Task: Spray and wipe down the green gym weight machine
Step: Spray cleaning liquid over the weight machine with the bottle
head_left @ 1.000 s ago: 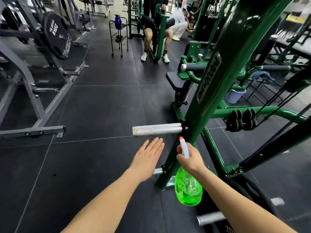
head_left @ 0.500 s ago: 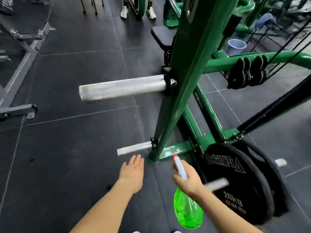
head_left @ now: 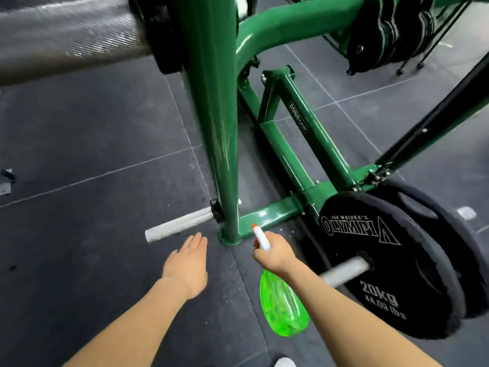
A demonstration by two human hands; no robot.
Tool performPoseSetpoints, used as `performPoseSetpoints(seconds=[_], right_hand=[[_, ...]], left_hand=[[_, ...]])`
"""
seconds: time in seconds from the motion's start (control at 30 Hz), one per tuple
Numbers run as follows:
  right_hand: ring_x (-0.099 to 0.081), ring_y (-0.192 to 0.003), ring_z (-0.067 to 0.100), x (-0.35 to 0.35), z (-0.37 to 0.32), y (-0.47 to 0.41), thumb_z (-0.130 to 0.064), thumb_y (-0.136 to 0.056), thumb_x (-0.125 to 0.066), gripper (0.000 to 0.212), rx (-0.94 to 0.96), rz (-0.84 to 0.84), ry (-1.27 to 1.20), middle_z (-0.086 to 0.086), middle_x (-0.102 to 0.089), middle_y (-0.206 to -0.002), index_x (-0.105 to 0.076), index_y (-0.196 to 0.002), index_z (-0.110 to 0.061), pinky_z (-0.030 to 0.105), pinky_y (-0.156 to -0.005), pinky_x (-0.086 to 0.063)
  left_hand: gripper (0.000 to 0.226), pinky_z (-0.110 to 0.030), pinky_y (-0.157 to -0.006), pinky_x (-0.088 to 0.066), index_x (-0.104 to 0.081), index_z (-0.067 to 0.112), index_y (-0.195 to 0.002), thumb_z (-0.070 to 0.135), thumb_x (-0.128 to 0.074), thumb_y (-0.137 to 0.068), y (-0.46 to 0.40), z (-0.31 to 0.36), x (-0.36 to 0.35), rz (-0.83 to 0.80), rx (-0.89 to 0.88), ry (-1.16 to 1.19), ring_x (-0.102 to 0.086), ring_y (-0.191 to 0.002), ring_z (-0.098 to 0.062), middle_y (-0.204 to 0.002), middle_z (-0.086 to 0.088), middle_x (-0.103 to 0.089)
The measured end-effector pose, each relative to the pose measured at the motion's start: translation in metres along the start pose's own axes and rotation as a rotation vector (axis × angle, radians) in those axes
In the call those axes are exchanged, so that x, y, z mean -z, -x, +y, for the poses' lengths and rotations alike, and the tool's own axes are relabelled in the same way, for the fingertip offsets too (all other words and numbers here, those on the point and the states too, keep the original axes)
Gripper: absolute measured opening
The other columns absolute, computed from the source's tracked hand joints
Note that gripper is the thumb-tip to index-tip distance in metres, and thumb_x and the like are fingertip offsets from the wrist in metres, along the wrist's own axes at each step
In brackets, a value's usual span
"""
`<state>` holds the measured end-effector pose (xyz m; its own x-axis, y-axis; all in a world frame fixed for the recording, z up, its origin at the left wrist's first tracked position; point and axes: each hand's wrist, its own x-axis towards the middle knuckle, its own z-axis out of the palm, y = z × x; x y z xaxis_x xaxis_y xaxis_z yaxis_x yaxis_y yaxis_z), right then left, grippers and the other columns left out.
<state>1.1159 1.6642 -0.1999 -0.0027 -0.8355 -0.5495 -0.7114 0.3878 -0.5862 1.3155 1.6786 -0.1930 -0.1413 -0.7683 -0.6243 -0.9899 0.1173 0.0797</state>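
The right hand's fingers are curling round the white neck of a green spray bottle [head_left: 284, 305], just right of centre in the lower half of the frame; the right hand [head_left: 275, 252] is gripping it with the orange-tipped nozzle aiming up and left at the foot of the green weight machine [head_left: 219, 128]. The bottle's translucent body is hanging below the wrist, lower centre. To its left, the left hand [head_left: 189, 256] is holding nothing, its fingers lying straight and pressed together, reaching toward the base of the machine's upright post without touching it. A short silver peg [head_left: 177, 225] is sticking out leftward from the post near the floor, just above the left fingertips. At lower right, a black 20 kg plate [head_left: 391, 266] marked OLYMPIA is sitting on another silver peg beside the frame's low crossbar. A thick knurled bar [head_left: 68, 38] is crossing the upper left. Dark rubber floor tiles [head_left: 79, 160] are lying underneath everything.
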Motion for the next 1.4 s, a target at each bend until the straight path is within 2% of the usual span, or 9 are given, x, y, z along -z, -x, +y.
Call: performPoseSetpoints(seconds=[0.43,0.5,0.57,0.83,0.9,1.13,1.23,1.33,1.4], right_hand=[[-0.046,-0.082,0.02,0.01,0.012,-0.037,-0.009,-0.082,-0.053,0.013,0.099,-0.097,0.11,0.005,-0.052,-0.088,-0.045,-0.078,-0.02,0.031,-0.068,-0.034],[-0.048,-0.085,0.023,0.006,0.007,-0.03,-0.024,-0.077,-0.048,0.011,0.136,-0.134,0.167,0.007,-0.053,-0.093,-0.045,-0.085,-0.019,0.028,-0.067,-0.03],[-0.052,-0.091,0.027,-0.004,0.003,-0.024,-0.032,-0.064,-0.037,0.034,0.169,-0.179,0.223,0.008,-0.054,-0.096,-0.046,-0.093,-0.017,0.03,-0.069,-0.03],[-0.052,-0.102,0.032,-0.047,-0.038,-0.003,-0.014,-0.091,-0.044,0.024,0.151,-0.081,0.257,0.018,-0.054,-0.112,-0.047,-0.113,-0.005,0.03,-0.07,-0.028],[-0.053,-0.108,0.034,-0.053,-0.043,0.0,-0.011,-0.094,-0.044,0.013,0.121,-0.019,0.228,0.019,-0.055,-0.115,-0.047,-0.106,-0.006,0.032,-0.072,-0.03],[-0.049,-0.099,0.028,-0.075,-0.061,0.022,-0.011,-0.091,-0.047,0.042,0.165,-0.059,0.244,0.014,-0.051,-0.108,-0.043,-0.131,-0.001,0.027,-0.069,-0.021],[-0.045,-0.093,0.026,-0.088,-0.08,0.029,-0.027,-0.078,-0.04,0.036,0.188,-0.155,0.244,0.01,-0.048,-0.1,-0.05,-0.108,-0.009,0.026,-0.067,-0.02],[-0.047,-0.088,0.029,-0.108,-0.095,0.029,-0.024,-0.076,-0.046,0.011,0.158,-0.174,0.219,0.003,-0.045,-0.091,-0.036,-0.079,-0.019,0.028,-0.067,-0.025],[-0.039,-0.083,0.023,-0.118,-0.101,0.029,-0.019,-0.08,-0.049,0.025,0.174,-0.192,0.23,0.003,-0.043,-0.09,-0.026,-0.071,-0.024,0.028,-0.067,-0.025]], left_hand=[[0.072,-0.035,-0.119,-0.019,0.002,0.013,-0.154,0.025,-0.042,-0.099,-0.024,-0.003,-0.021,0.0,0.128,0.068,0.005,-0.149,-0.016,-0.162,0.0,0.01],[0.072,-0.036,-0.119,-0.019,0.003,0.013,-0.154,0.025,-0.042,-0.099,-0.02,-0.007,-0.021,-0.009,0.148,0.074,0.005,-0.149,-0.017,-0.162,0.0,0.01],[0.072,-0.037,-0.119,-0.02,0.003,0.013,-0.154,0.024,-0.042,-0.099,-0.015,-0.011,-0.021,-0.019,0.152,0.067,0.005,-0.149,-0.018,-0.162,-0.001,0.01],[0.071,-0.036,-0.119,-0.021,0.003,0.013,-0.154,0.024,-0.041,-0.1,0.003,-0.046,-0.013,0.008,0.128,0.042,0.004,-0.149,-0.017,-0.162,-0.001,0.01],[0.071,-0.036,-0.119,-0.021,0.003,0.013,-0.154,0.024,-0.042,-0.1,0.008,-0.054,-0.014,0.01,0.119,0.036,0.004,-0.149,-0.017,-0.162,0.0,0.011],[0.071,-0.035,-0.119,-0.02,0.004,0.013,-0.154,0.025,-0.041,-0.1,0.035,-0.093,-0.02,0.025,0.131,0.064,0.004,-0.149,-0.017,-0.162,0.0,0.01],[0.07,-0.033,-0.119,-0.02,0.004,0.012,-0.154,0.025,-0.039,-0.1,0.043,-0.105,-0.018,0.042,0.145,0.101,0.004,-0.149,-0.016,-0.162,0.0,0.01],[0.07,-0.033,-0.118,-0.021,0.003,0.012,-0.154,0.024,-0.04,-0.1,0.05,-0.114,-0.015,0.062,0.149,0.126,0.005,-0.149,-0.016,-0.162,0.0,0.01],[0.07,-0.032,-0.118,-0.021,0.003,0.013,-0.154,0.023,-0.04,-0.1,0.054,-0.12,-0.013,0.066,0.152,0.138,0.005,-0.149,-0.016,-0.162,0.0,0.01]])
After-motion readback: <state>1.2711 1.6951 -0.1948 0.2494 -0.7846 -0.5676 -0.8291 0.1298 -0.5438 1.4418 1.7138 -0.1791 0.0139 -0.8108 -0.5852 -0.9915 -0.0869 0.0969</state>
